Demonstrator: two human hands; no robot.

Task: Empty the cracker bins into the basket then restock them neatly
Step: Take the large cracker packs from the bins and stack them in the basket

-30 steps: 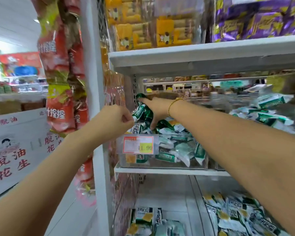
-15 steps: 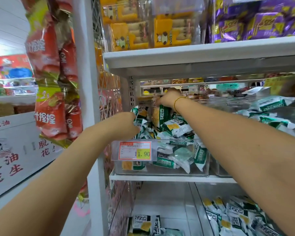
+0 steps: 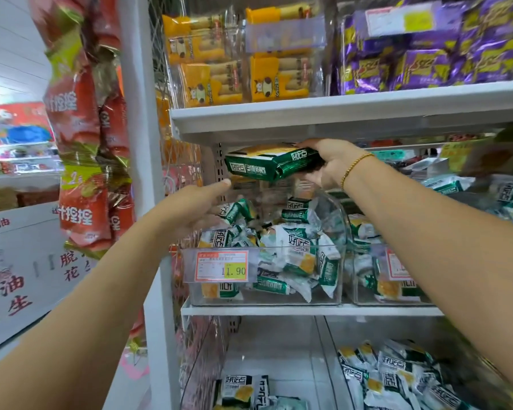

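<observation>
1. My right hand [image 3: 329,165] is gripping a green cracker pack [image 3: 267,167] by its right end, fingers curled over and under it.
2. I am holding this pack nearly flat, just under the upper shelf [image 3: 338,116] and above the clear bin [image 3: 267,298].
3. My left hand [image 3: 194,204] is reaching in with straight, open fingers and holding nothing; its index tip is pointing near the pack but not touching it.
4. Many small cracker packets [image 3: 296,247] are lying loose in the bin, behind the price tag [image 3: 221,266].
5. A second bin [image 3: 365,297] is standing just beside it, on the right.
</observation>
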